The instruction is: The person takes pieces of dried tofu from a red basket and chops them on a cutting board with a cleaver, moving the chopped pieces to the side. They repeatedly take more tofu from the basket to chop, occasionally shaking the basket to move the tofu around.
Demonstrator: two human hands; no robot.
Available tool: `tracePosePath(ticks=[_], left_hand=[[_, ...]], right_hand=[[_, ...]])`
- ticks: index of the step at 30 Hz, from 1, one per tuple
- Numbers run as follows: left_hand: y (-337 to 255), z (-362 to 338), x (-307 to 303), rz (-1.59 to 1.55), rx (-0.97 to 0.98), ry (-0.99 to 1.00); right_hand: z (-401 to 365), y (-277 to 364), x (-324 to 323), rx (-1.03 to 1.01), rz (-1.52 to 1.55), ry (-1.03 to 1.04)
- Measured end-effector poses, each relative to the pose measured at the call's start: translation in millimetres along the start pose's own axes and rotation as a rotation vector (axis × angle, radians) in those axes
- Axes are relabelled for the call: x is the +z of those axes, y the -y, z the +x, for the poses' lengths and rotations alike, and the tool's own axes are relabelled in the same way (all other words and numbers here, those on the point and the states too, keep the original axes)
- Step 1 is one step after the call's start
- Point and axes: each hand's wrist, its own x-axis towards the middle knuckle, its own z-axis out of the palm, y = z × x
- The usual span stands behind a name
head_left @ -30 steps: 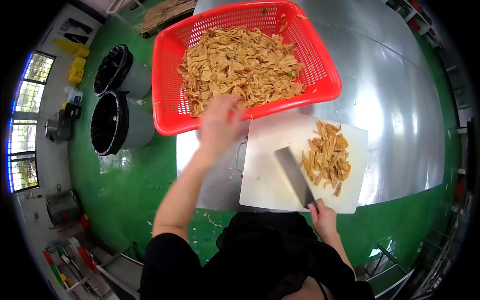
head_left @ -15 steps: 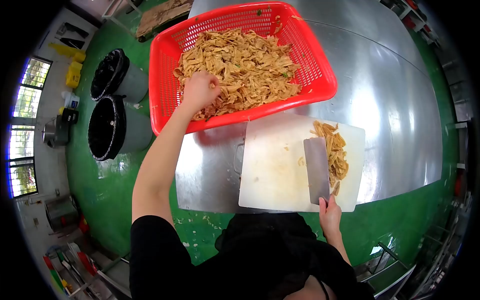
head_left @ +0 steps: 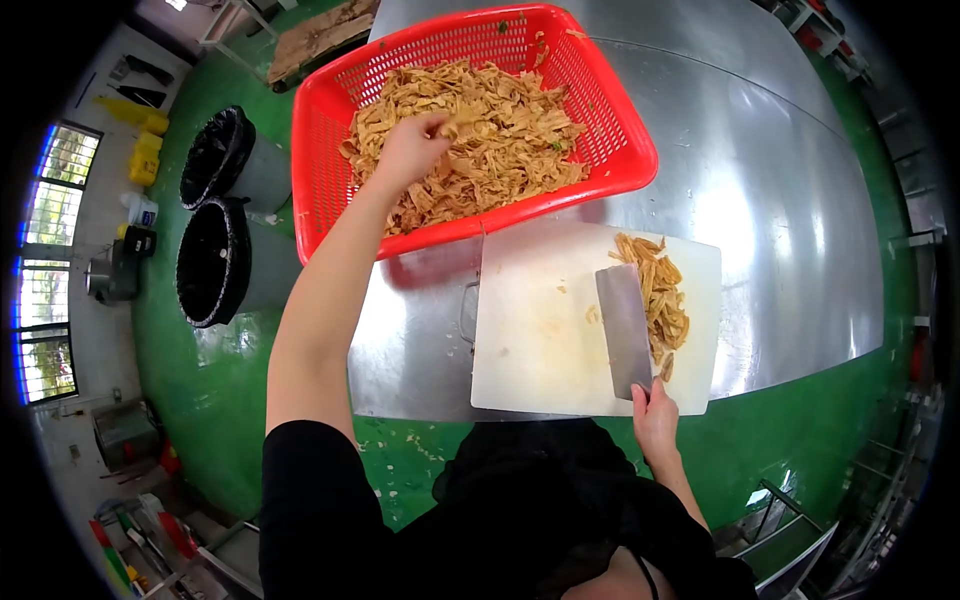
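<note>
A red perforated plastic basket point(head_left: 620, 180) holds a heap of tan, wrinkled food strips point(head_left: 500, 150), with a few green bits among them. My left hand point(head_left: 415, 152) is over the left part of the heap, fingers pinched on what looks like a food strip, partly blurred. A white cutting board point(head_left: 540, 350) lies in front of the basket. My right hand point(head_left: 656, 418) grips the handle of a cleaver point(head_left: 625, 330), whose broad blade lies nearly flat on the board. Right along the blade is a row of cut food strips point(head_left: 660, 295).
Board and basket stand on a shiny steel table point(head_left: 780, 250), its near edge close to my body. At the left, two grey bins point(head_left: 265, 265) with black liners stand on the green floor point(head_left: 170, 370). A metal handle point(head_left: 466, 312) shows beside the board.
My left hand has risen from the heap's near left side and moved further back, toward the middle. The cleaver keeps its place beside the strips; the whole view has shifted slightly.
</note>
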Motion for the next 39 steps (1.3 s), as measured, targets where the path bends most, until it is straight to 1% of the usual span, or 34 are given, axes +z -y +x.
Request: tracePosePath(ticks=[2, 3, 6, 7, 8, 10, 12, 14, 17, 20, 21, 24, 26, 27, 29, 30, 32, 33, 35, 36, 37, 38, 39], left_hand=[[-8.7, -3.6, -13.5, -0.413, -0.064, 0.073], [-21.8, -10.5, -22.3, -0.508, -0.135, 0.136], [-54.3, -45.1, -16.3, -0.882, -0.092, 0.133], [-67.4, -58.2, -10.3, -0.797, -0.109, 0.192], [-63.5, -66.2, 7.3, -0.723, -0.087, 0.281], [-77.2, -99.1, 52.0, -0.538, -0.137, 0.489], [-73.2, -123.3, 110.8, -0.071, 0.012, 0.59], [-61.7, -156.7, 161.8, 0.116, 0.278, 0.261], [-54.6, -180.7, 167.2, 0.06, 0.24, -0.045], [-28.6, -202.5, 156.9, -0.079, 0.087, -0.081], [-25.1, -207.2, 158.1, -0.04, 0.176, -0.114], [-32.5, -211.7, 171.3, -0.071, 0.387, -0.128], [-35.2, -209.0, 184.8, -0.1, 0.432, -0.069], [-35.7, -206.6, 191.2, -0.086, 0.459, -0.052], [-28.1, -204.4, 213.3, -0.034, 0.508, -0.05], [-22.3, -205.6, 220.6, -0.017, 0.536, -0.002], [-23.9, -209.4, 218.1, 0.035, 0.664, -0.026], [-17.8, -210.6, 220.2, 0.047, 0.678, 0.015], [-24.3, -215.8, 204.6, 0.071, 0.652, 0.048], [-29.3, -217.6, 204.4, 0.04, 0.598, 0.037], [-36.1, -218.1, 206.9, 0.006, 0.54, 0.027], [-40.9, -217.4, 207.0, -0.026, 0.48, 0.021], [-47.2, -218.1, 201.6, -0.137, 0.443, -0.019]], right_hand=[[1.0, -0.7, -0.4, -0.012, 0.006, 0.001], [1.3, -1.2, -0.7, -0.014, 0.008, 0.002], [1.6, -8.7, 2.3, -0.01, 0.007, 0.016], [-1.3, -9.1, 2.5, 0.011, -0.001, 0.024], [2.0, -8.7, 3.0, 0.026, -0.01, 0.023], [-0.9, -10.9, 1.9, 0.039, 0.01, 0.023], [3.1, -8.7, 2.2, 0.032, 0.05, 0.012], [2.2, -6.7, -0.9, 0.038, 0.096, 0.005], [-6.3, -0.6, -4.1, 0.048, 0.084, -0.001], [-17.7, 16.9, -14.5, 0.059, 0.063, -0.022], [-18.5, 23.3, -17.8, 0.038, 0.054, -0.009], [-18.8, 45.1, -21.2, -0.02, -0.011, 0.05], [-10.9, 57.9, -19.0, -0.057, -0.108, 0.116], [-3.0, 52.6, -6.0, -0.069, -0.147, 0.221], [11.3, 57.3, 12.6, -0.076, -0.149, 0.217], [28.3, 64.1, 16.7, -0.107, -0.15, 0.198], [47.0, 66.6, 14.3, -0.123, -0.15, 0.189], [50.7, 58.0, 12.3, -0.145, -0.139, 0.166], [39.0, 47.9, 1.3, -0.121, -0.112, 0.082], [30.8, 31.6, 2.0, -0.097, -0.127, 0.039], [24.2, 24.7, -3.6, -0.066, -0.087, 0.012], [19.7, 19.2, -6.5, -0.084, -0.013, -0.035], [15.1, 18.1, -7.0, -0.098, 0.064, -0.077]])
